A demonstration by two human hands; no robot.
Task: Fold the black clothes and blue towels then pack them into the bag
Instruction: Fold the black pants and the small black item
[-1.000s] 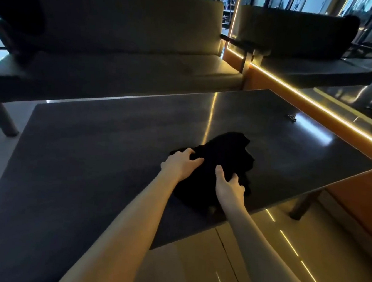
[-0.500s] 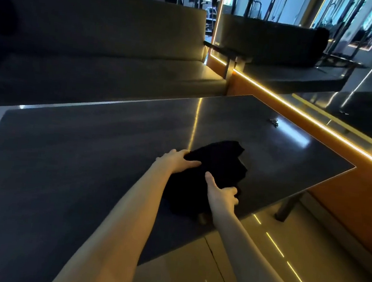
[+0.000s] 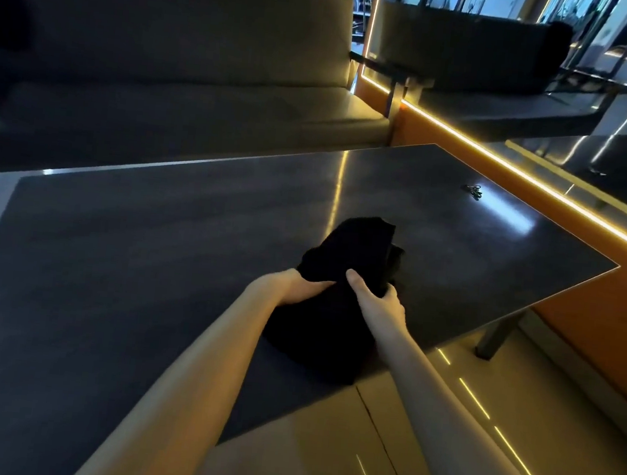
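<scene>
A bunched black garment [image 3: 344,255] lies on the dark table [image 3: 149,259] near its front edge, part of it hanging over the edge. My left hand [image 3: 295,287] grips its left side, fingers tucked into the cloth. My right hand [image 3: 376,301] grips its right side, thumb on top and fingers curled under the fabric. No blue towel and no bag are in view.
A small bunch of keys [image 3: 472,190] lies near the table's far right corner. A long sofa [image 3: 173,82] stands behind the table. An orange ledge with a lit strip [image 3: 520,177] and mirrors runs along the right side. Floor lies below the front edge.
Both hands have closed on the garment and drawn it toward me, bunching it up and lifting its middle off the table. The camera has tilted and shifted.
</scene>
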